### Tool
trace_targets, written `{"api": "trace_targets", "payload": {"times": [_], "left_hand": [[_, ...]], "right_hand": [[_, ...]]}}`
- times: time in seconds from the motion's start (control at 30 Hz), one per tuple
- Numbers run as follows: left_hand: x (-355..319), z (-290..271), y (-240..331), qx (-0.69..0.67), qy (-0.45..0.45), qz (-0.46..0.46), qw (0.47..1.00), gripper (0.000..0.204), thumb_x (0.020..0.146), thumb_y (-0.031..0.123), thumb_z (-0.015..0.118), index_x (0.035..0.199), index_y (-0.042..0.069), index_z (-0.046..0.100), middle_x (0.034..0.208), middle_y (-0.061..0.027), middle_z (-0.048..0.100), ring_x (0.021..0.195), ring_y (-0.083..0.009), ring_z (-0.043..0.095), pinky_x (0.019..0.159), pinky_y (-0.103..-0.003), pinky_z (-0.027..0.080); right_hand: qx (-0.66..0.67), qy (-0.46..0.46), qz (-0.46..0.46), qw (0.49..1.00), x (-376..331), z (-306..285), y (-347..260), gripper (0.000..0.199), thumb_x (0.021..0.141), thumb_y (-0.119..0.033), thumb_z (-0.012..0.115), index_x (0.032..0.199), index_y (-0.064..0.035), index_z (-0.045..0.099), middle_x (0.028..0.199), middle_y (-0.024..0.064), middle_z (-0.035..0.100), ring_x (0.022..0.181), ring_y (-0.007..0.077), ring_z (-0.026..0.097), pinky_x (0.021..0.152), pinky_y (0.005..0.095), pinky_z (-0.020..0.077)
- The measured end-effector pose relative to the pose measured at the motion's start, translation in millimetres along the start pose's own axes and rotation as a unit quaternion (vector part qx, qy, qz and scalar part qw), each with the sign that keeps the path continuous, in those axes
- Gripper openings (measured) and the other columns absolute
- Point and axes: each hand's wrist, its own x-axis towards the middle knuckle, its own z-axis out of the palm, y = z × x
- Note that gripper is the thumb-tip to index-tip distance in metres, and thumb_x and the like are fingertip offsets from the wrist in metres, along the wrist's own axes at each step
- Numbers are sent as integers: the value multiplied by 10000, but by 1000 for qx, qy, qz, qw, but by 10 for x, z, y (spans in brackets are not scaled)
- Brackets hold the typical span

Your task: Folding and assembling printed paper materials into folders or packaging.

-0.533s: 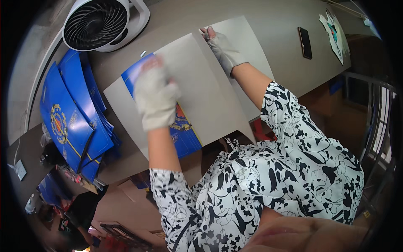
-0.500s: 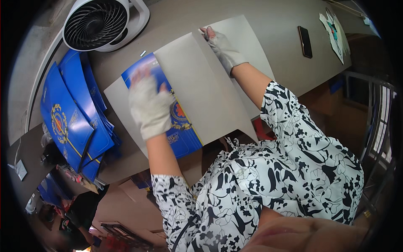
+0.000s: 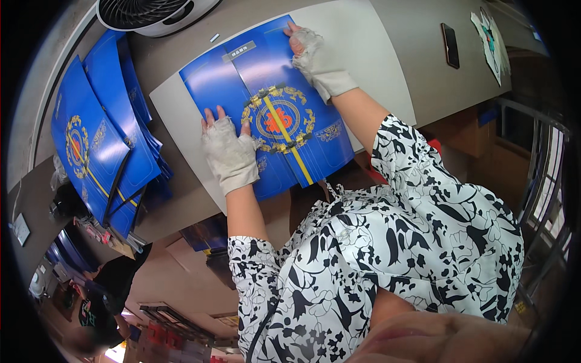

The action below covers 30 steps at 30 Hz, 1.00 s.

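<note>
A flat blue printed cardboard sheet [image 3: 272,115] with a gold and red round emblem lies face up on a white sheet [image 3: 375,54] on the grey table [image 3: 417,85]. My left hand [image 3: 229,151], in a worn pale glove, rests flat on the blue sheet's near left part, fingers spread. My right hand [image 3: 315,57], also gloved, presses on the blue sheet's far right edge, fingers curled over that edge.
A stack of several similar blue sheets [image 3: 100,145] lies fanned out at the left of the table. A white round fan [image 3: 151,12] stands at the far edge. A dark phone [image 3: 449,45] and some paper pieces [image 3: 490,39] lie at the far right.
The sheet showed its plain white back half a second ago; now it lies with the blue printed face up, and both hands have come down flat on it.
</note>
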Motion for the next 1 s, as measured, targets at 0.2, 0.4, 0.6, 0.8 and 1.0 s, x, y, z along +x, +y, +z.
{"api": "trace_targets", "payload": {"times": [0.2,0.4,0.6,0.8,1.0], "left_hand": [[-10,0,57,0,6,3,1000,588,859,345,778,1381,104,655,1531,-269,485,1410,-473,451,1187,-505,366],[45,9,127,-6,4,47,999,508,870,343,766,1324,123,702,1485,-210,563,1378,-470,487,1185,-517,357],[195,123,244,-52,-17,91,994,592,890,298,772,1408,55,620,1389,-223,629,1304,-417,575,1103,-519,463],[732,280,20,-484,-29,-224,846,786,979,156,687,1616,34,243,1466,-216,531,1280,-325,588,855,-456,614],[1033,84,287,-675,-81,-335,652,915,972,233,710,1642,75,108,1516,-152,438,1275,-314,546,1049,-541,457]], "right_hand": [[-200,8,-104,974,40,-24,59,572,1051,-500,499,1350,-34,641,1464,123,601,1360,296,537,1145,414,406],[-342,-24,-110,933,73,-7,-48,628,1050,-527,460,1419,-35,585,1483,146,575,1397,324,495,1171,433,372],[-373,-23,-130,919,154,93,-33,646,1039,-541,469,1434,-41,578,1472,138,587,1378,319,515,1160,432,386],[-365,26,-192,911,255,235,-132,534,961,-430,572,1217,24,686,1284,206,691,1226,318,638,1081,419,478],[-419,3,-200,886,315,105,14,563,1021,-410,493,1315,49,633,1342,229,652,1263,327,614,1113,407,451]]}}
